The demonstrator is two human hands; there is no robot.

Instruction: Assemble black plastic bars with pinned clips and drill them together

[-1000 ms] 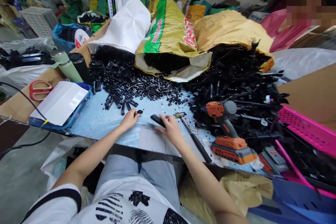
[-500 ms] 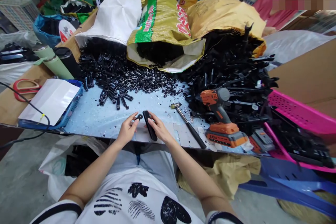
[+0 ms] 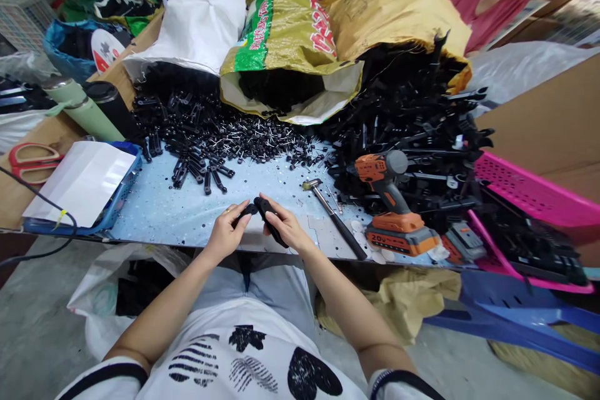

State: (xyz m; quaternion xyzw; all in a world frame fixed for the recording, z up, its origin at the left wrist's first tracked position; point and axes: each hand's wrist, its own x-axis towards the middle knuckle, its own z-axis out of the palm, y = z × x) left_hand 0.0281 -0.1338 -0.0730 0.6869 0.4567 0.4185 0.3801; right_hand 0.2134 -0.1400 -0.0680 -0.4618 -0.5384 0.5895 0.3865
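Between thumb and fingers, my left hand [image 3: 228, 229] pinches a small black piece [image 3: 251, 209]. My right hand [image 3: 284, 225] grips a long black part [image 3: 272, 220], which slants down to the right, its upper end close against the small piece. Whether the two pieces are joined cannot be made out. Both hands are over the front edge of the blue table [image 3: 173, 219]. Right of them lies a hammer [image 3: 338, 219] with a black handle. Behind are a heap of small screws or pins [image 3: 262, 140] and a pile of black clips [image 3: 187, 162].
An orange cordless drill [image 3: 389, 200] stands at the right, before a heap of black wrench-like tools [image 3: 422, 137] and a pink basket [image 3: 529, 194]. Three sacks [image 3: 290, 19] line the back. At the left are a blue tray [image 3: 100, 225], red scissors [image 3: 32, 162] and a green bottle [image 3: 87, 109].
The small piece in my left hand and the upper end of the long part have come together. My left fingers have closed in further. The whole view has shifted slightly.
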